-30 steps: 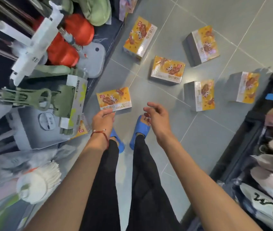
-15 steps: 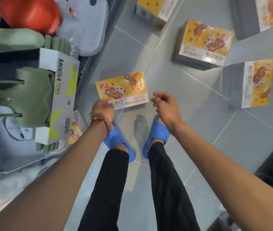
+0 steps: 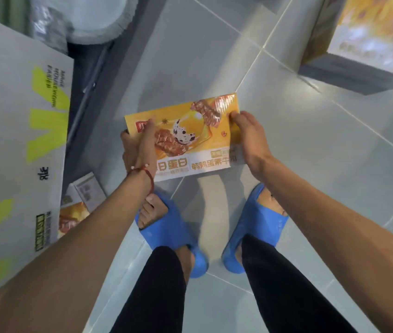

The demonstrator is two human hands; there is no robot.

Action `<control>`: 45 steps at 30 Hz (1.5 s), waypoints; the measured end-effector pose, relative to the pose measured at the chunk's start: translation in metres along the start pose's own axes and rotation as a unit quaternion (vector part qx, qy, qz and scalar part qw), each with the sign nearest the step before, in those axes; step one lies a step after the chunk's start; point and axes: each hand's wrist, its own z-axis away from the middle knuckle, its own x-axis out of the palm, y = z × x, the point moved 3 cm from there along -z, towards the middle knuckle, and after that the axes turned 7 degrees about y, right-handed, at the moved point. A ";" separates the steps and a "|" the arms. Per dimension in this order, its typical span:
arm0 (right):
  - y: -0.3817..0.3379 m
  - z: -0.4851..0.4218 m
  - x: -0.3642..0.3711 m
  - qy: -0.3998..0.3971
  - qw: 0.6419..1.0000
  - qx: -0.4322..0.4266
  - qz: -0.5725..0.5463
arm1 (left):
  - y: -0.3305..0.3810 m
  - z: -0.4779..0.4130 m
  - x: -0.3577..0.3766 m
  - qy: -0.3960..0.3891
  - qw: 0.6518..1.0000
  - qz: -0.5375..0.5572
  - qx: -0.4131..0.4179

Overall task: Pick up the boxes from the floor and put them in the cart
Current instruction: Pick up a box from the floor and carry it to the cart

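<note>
**Both hands clasp a yellow box low over the tiles**

At the far left stands a large white cardboard carton (image 3: pixel 20 140) printed "M6654" in dark grey, with lime-green shapes and small print too blurred to read. Wedged at its near right corner lies a small white-and-orange packet (image 3: pixel 80 203), its text illegible. Above, at the far edge, crinkled clear plastic wrapping (image 3: pixel 87 18) covers pale goods.

In the middle, a flat rectangular yellow-and-white glossy box (image 3: pixel 185 138) sits between the two hands. Its lid shows a spotted cartoon dog, brown snack pieces and upside-down Chinese characters on a white band; a small red logo marks its left corner. The left hand (image 3: pixel 140 140), with a red cord bracelet (image 3: pixel 142 171) at the wrist, curls round the box's left end, thumb on the lid and fingers underneath. The right hand (image 3: pixel 248 138) presses against the right end, fingers closed together along the edge.

Near the viewer, two blue foam slide sandals (image 3: pixel 173 236) stand on smooth grey floor tiles (image 3: pixel 310 164) below black trouser legs. At the far right rests another yellow box with grey sides (image 3: pixel 363 49).
</note>
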 end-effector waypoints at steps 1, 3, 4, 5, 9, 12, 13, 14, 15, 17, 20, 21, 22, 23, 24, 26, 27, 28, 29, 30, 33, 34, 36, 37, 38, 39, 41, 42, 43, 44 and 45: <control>-0.001 -0.002 0.002 -0.009 1.000 0.003 -0.004 | -0.001 0.000 -0.001 -0.001 1.000 -0.003 0.009; -0.002 -0.001 0.005 -0.022 1.000 0.006 -0.015 | -0.001 0.003 -0.004 -0.035 0.999 0.010 -0.001; -0.003 0.001 0.005 -0.022 1.000 0.006 -0.019 | -0.002 0.007 -0.005 -0.058 0.998 0.018 -0.012; -0.002 0.003 0.004 -0.017 1.000 0.011 -0.022 | -0.001 0.012 -0.006 -0.077 0.997 0.023 -0.019; -0.006 0.029 -0.015 0.016 0.998 0.061 -0.025 | 0.008 0.043 -0.018 -0.112 0.993 0.014 -0.026; -0.017 0.063 -0.040 0.032 0.998 0.050 -0.037 | 0.019 0.073 -0.034 -0.126 0.991 0.029 -0.036; -0.022 0.076 -0.049 0.036 0.997 0.046 -0.041 | 0.024 0.085 -0.041 -0.131 0.990 0.040 -0.039; -0.027 0.089 -0.058 0.040 0.997 0.045 -0.043 | 0.029 0.097 -0.048 -0.132 0.989 0.048 -0.041; -0.033 0.102 -0.067 0.043 0.997 0.047 -0.045 | 0.035 0.109 -0.056 -0.130 0.989 0.052 -0.040; -0.047 0.132 -0.084 0.049 0.996 0.053 -0.052 | 0.049 0.135 -0.073 -0.124 0.990 0.056 -0.032; -0.070 0.181 -0.110 0.058 0.995 0.047 -0.064 | 0.071 0.174 -0.102 -0.146 0.984 0.089 -0.039; -0.078 0.199 -0.119 0.067 0.995 0.042 -0.063 | 0.077 0.186 -0.113 -0.162 0.980 0.104 -0.042; -0.087 0.218 -0.129 0.078 0.995 0.032 -0.061 | 0.083 0.199 -0.125 -0.171 0.977 0.121 -0.045; -0.096 0.236 -0.139 0.087 0.994 0.020 -0.058 | 0.087 0.211 -0.138 -0.178 0.973 0.137 -0.049; -0.104 0.255 -0.147 0.092 0.994 0.007 -0.054 | 0.092 0.223 -0.152 -0.189 0.969 0.147 -0.052; -0.121 0.291 -0.163 0.092 0.994 -0.009 -0.056 | 0.101 0.249 -0.178 -0.214 0.963 0.155 -0.050; -0.128 0.309 -0.170 0.091 0.994 -0.016 -0.058 | 0.105 0.261 -0.190 -0.219 0.961 0.161 -0.050; -0.135 0.326 -0.175 0.089 0.994 -0.023 -0.058 | 0.110 0.272 -0.203 -0.216 0.961 0.167 -0.051; -0.142 0.343 -0.180 0.087 0.994 -0.029 -0.058 | 0.114 0.282 -0.217 -0.206 0.963 0.166 -0.051; -0.148 0.359 -0.184 0.086 0.994 -0.035 -0.058 | 0.118 0.292 -0.230 -0.200 0.965 0.160 -0.048; -0.165 0.407 -0.196 0.087 0.992 -0.059 -0.075 | 0.131 0.322 -0.268 -0.208 0.966 0.153 -0.020; -0.170 0.422 -0.199 0.087 0.991 -0.065 -0.081 | 0.135 0.332 -0.282 -0.201 0.967 0.154 -0.010; -0.181 0.451 -0.204 0.081 0.990 -0.074 -0.090 | 0.151 0.349 -0.309 -0.188 0.969 0.162 0.009; -0.187 0.465 -0.206 0.076 0.989 -0.075 -0.100 | 0.158 0.357 -0.321 -0.188 0.967 0.171 0.016; -0.193 0.478 -0.208 0.072 0.988 -0.076 -0.112 | 0.166 0.364 -0.332 -0.193 0.964 0.181 0.025; -0.199 0.491 -0.210 0.070 0.987 -0.077 -0.125 | 0.173 0.372 -0.344 -0.203 0.960 0.190 0.034; -0.211 0.513 -0.215 0.069 0.982 -0.082 -0.152 | 0.186 0.387 -0.365 -0.217 0.953 0.207 0.047; -0.217 0.524 -0.216 0.067 0.981 -0.087 -0.162 | 0.191 0.394 -0.375 -0.219 0.951 0.211 0.054; -0.223 0.534 -0.218 0.063 0.979 -0.093 -0.169 | 0.196 0.402 -0.384 -0.220 0.950 0.214 0.063; -0.228 0.544 -0.220 0.057 0.978 -0.101 -0.174 | 0.199 0.409 -0.393 -0.219 0.948 0.218 0.072; -0.232 0.553 -0.222 0.052 0.976 -0.109 -0.179 | 0.202 0.417 -0.402 -0.218 0.947 0.225 0.080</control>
